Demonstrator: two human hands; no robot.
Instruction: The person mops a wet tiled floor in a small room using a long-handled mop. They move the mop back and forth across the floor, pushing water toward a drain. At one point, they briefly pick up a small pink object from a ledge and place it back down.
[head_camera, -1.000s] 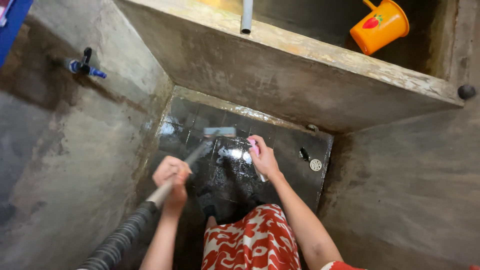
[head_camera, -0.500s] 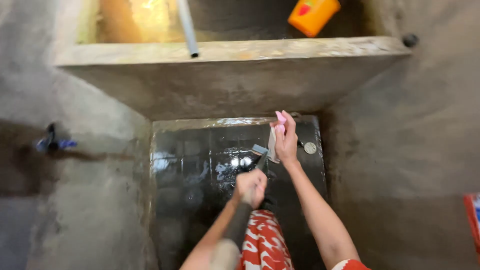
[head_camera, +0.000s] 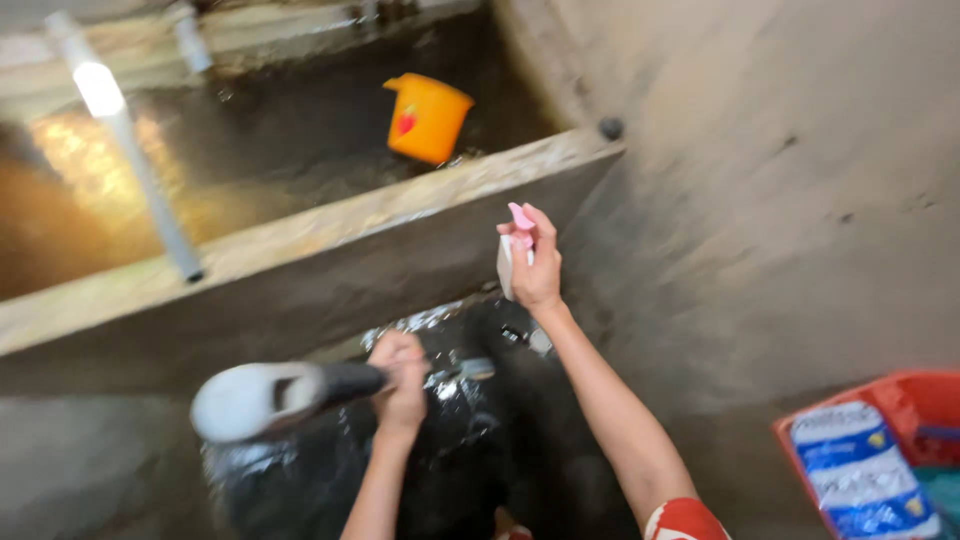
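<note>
While the left hand (head_camera: 402, 378) fingers grip a brush handle (head_camera: 290, 392), the right hand (head_camera: 535, 265) clasps a pink-topped spray bottle (head_camera: 512, 256) above a blue-white package (head_camera: 862, 468).

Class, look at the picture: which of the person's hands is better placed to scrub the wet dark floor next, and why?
Probably the left hand: it grips the long-handled brush low over the wet floor. The right hand is raised, holding a spray bottle.

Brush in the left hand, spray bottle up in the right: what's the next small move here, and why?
Probably bring the right hand down so the spray bottle points at the wet dark floor. The bottle is raised in front of the concrete ledge, well above the floor, while the left hand grips the long brush handle low over the wet patch. Its head is hard to make out.
</note>
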